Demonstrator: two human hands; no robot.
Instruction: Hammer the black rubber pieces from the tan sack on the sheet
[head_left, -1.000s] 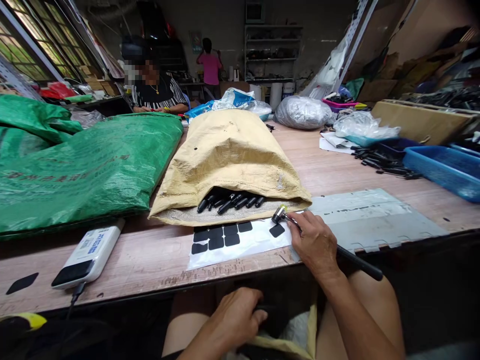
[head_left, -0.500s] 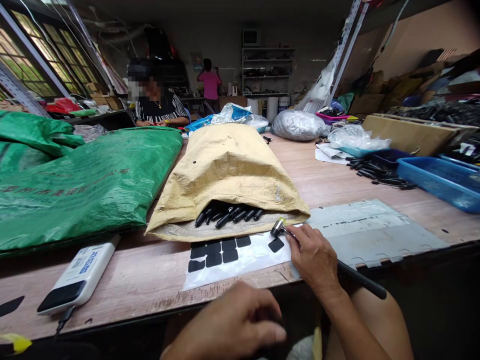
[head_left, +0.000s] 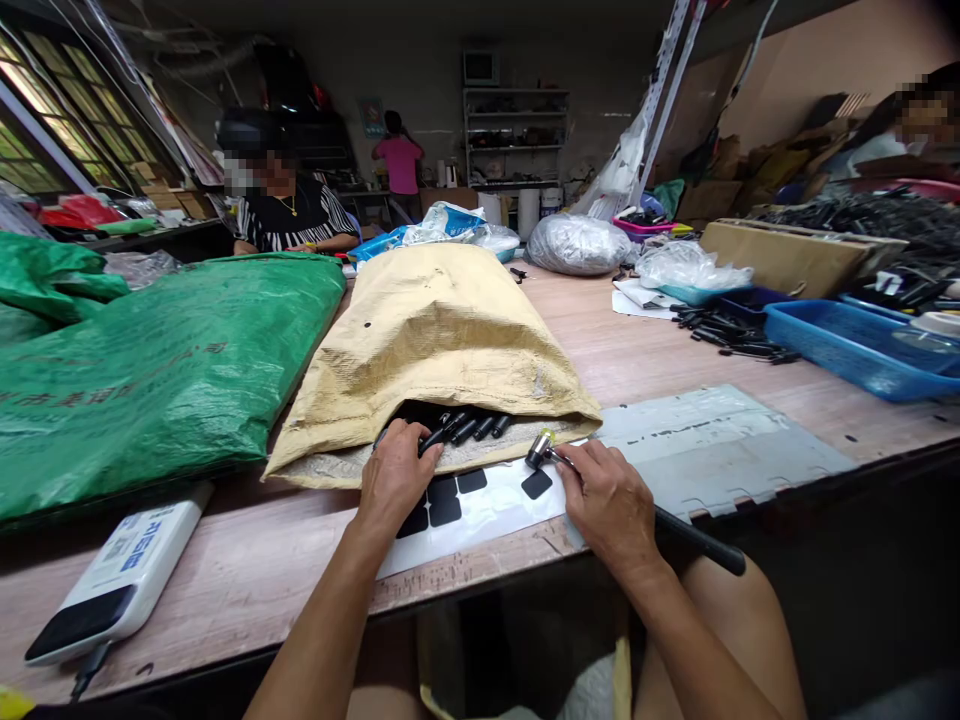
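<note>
My left hand (head_left: 396,472) is at the mouth of the yellow woven sack (head_left: 457,320), fingers closed round the end of a black rod-shaped piece (head_left: 429,442). Several more black rods (head_left: 480,429) stick out of the opening beside it. In my right hand (head_left: 611,497) is a hammer (head_left: 701,540) with a shiny metal head and a long black handle. Its head rests just above a single black rounded-square patch (head_left: 537,486) on a white backing sheet (head_left: 487,515). More black patches (head_left: 444,500) sit on the sheet's left part, some hidden by my left hand.
A green woven sack (head_left: 187,370) and a white power bank (head_left: 124,575) with a cable lie left. Right of the sheet is a grey plastic sheet (head_left: 720,445), then loose black parts (head_left: 739,335) and a blue tray (head_left: 847,360). A co-worker (head_left: 292,215) sits across the table.
My left hand has moved from below the table edge up to the sack's mouth and taken hold of a black rod. My right hand still holds the hammer over the patch. The view has shifted slightly.
</note>
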